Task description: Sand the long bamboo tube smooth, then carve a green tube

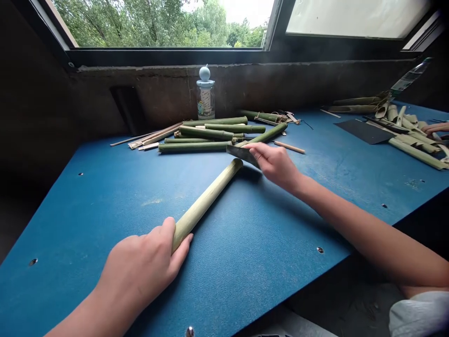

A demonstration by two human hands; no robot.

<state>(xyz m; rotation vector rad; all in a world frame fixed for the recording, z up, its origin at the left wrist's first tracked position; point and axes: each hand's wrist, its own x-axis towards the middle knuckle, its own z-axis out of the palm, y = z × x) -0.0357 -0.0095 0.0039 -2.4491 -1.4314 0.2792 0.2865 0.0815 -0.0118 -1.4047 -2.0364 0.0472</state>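
**Bamboo stick pinned, blade at far end**

Left hand (140,267) is closed around the near end of a pale bamboo stick (206,199), pressing it flat on the blue table (245,262). The grip looks meant to stop it rolling. The stick runs diagonally away from the person, far end up and to the right.

Right hand (275,164) is curled around a flat dark blade (242,153), edge sitting at the stick's far end. Whether it touches the cut face, can't tell. Holding opposite ends keeps the left fingers well apart from the blade.

Around it:
- pile of green bamboo pieces (210,133) just behind the blade, with thin split strips (154,136) at its left
- small bottle with a round cap (205,96) against the back wall
- second heap of split bamboo (410,135) far right, with a dark sheet (365,131) beside it
- another person's hand (435,128) at the right edge

The green pile crowds the space past the stick's far end.
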